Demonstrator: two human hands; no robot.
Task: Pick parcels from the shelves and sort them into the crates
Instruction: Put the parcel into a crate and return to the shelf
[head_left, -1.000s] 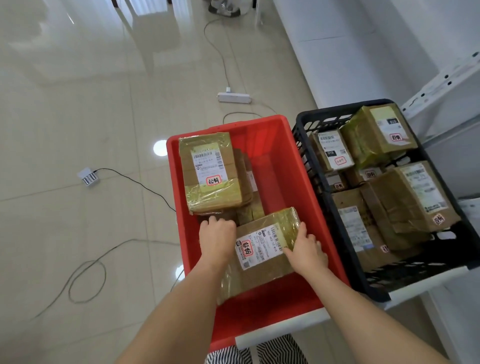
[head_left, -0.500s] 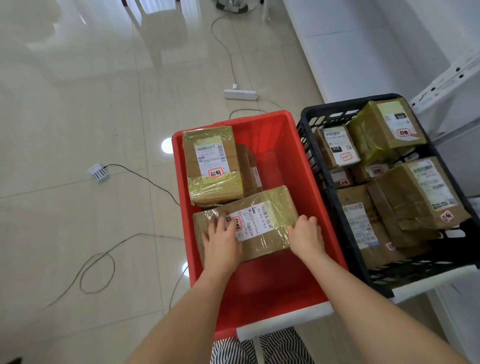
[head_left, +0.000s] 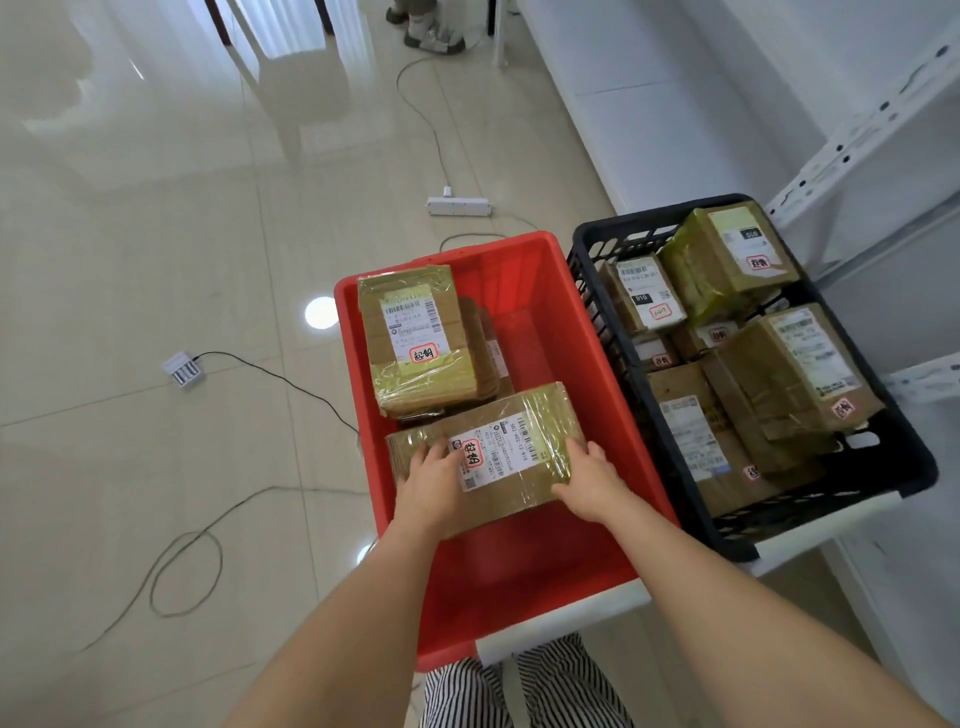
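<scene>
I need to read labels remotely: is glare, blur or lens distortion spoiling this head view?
Head view: glare on the glossy floor, with a bright light spot beside the red crate; shiny tape on the held parcel reflects, its label only partly legible; wide-angle bending at the shelf; black crate labels soft.
</scene>
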